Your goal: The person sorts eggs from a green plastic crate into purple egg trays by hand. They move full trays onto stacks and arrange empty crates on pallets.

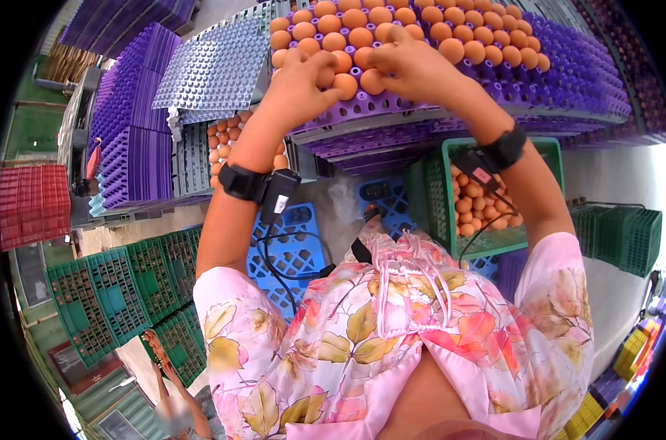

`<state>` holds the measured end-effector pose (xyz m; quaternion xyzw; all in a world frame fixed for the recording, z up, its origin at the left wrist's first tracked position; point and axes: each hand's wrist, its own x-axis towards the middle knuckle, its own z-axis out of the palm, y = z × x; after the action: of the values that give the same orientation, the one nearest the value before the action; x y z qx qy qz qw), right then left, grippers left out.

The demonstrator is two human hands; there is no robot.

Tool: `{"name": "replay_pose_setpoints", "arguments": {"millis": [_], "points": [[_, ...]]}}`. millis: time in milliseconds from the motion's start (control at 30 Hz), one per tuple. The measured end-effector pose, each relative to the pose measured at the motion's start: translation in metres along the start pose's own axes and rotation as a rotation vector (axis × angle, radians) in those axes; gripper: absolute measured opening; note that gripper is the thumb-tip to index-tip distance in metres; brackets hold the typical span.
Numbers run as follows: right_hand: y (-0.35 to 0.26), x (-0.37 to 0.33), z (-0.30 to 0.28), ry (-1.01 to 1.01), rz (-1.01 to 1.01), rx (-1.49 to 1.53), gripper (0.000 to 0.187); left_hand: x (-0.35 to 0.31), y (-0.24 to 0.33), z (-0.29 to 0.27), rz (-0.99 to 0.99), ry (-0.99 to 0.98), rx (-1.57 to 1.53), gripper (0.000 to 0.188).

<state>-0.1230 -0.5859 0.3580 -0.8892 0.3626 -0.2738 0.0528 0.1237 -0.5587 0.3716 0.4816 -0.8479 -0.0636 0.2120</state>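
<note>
Rows of brown eggs [360,37] sit in a purple egg tray [358,111] on top of a tall stack at the top middle. My left hand [297,86] is curled over the tray's near left part, with an egg [326,76] between its thumb and fingers. Opposite it, my right hand [415,62] bends its fingers round an egg [372,81] near the front edge; its fingertips partly cover the neighbouring eggs. A second group of eggs [487,34] stands in the tray to the right. Both wrists carry black straps with small cabled boxes.
Below the stack, to the right, a green crate [437,209] holds many loose eggs. Purple trays [131,158] and grey trays [214,66] are stacked at left. Blue plastic pallets [292,220] lie on the floor. Another person's hands [170,374] hold eggs at lower left, beside green crates [98,293].
</note>
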Motion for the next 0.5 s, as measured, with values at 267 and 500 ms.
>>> {"name": "replay_pose_setpoints", "arguments": {"millis": [267,500], "points": [[-0.031,0.003,0.005,0.144,0.289,-0.090,0.033,0.020,0.016,0.009,0.175,0.027,0.219,0.039],[0.021,-0.231,-0.063,0.102,0.763,0.816,0.049,-0.017,0.110,0.038,-0.058,-0.041,-0.736,0.043]]}}
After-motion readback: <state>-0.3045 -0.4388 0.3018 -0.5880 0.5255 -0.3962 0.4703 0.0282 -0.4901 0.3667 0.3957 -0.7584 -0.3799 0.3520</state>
